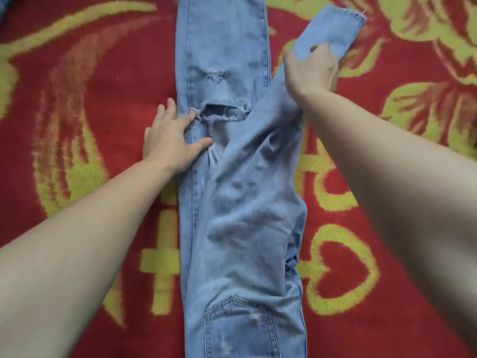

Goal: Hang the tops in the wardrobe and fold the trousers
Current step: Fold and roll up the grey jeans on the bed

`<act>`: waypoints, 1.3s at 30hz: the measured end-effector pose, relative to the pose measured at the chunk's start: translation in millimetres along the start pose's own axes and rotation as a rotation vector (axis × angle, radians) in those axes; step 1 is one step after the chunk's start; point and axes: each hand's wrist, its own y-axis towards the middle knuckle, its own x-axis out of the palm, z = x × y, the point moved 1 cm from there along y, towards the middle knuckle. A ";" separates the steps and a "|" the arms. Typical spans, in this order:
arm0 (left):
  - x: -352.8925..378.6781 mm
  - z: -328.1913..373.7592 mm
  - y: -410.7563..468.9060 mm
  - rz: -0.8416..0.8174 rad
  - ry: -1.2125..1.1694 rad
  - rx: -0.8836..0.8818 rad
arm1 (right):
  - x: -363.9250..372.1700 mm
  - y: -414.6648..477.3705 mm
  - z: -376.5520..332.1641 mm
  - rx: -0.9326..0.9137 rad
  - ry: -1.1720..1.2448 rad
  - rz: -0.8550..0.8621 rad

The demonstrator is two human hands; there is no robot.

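Bare forearms (85, 223), left hand (170, 140), right hand (309, 71)

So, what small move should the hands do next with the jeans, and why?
Probably swing the right hand leftward to lay the gripped leg onto the flat leg: the gripped leg angles off to the right, while the left hand presses the flat leg beside the rip.

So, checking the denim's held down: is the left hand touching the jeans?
Touching. Head view: the left hand lies with thumb and forefinger on the jeans beside the knee rip.
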 end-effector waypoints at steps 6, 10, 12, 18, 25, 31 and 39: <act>7.4 -6.8 4.8 -0.066 0.014 0.025 | 12.7 31.9 -4.1 0.090 -0.096 -0.007; 11.2 -15.6 -0.8 -0.058 0.067 0.095 | 10.3 33.0 -33.1 -0.050 0.093 0.098; 14.3 -17.5 0.8 -0.069 0.176 0.131 | 16.5 32.6 -67.1 -0.231 0.281 0.190; 22.0 -15.5 10.9 -0.104 0.302 0.160 | 91.4 32.2 -139.1 -0.400 0.422 0.048; 28.4 -27.0 14.2 -0.057 0.316 0.188 | 99.4 1.9 -88.2 -0.740 0.179 0.064; 26.8 -26.9 16.0 -0.060 0.302 0.195 | 85.0 -34.0 -15.3 -0.941 -0.340 0.109; 23.8 -30.9 19.9 -0.065 0.290 0.195 | 68.1 -122.2 -6.1 -0.839 -0.014 -0.089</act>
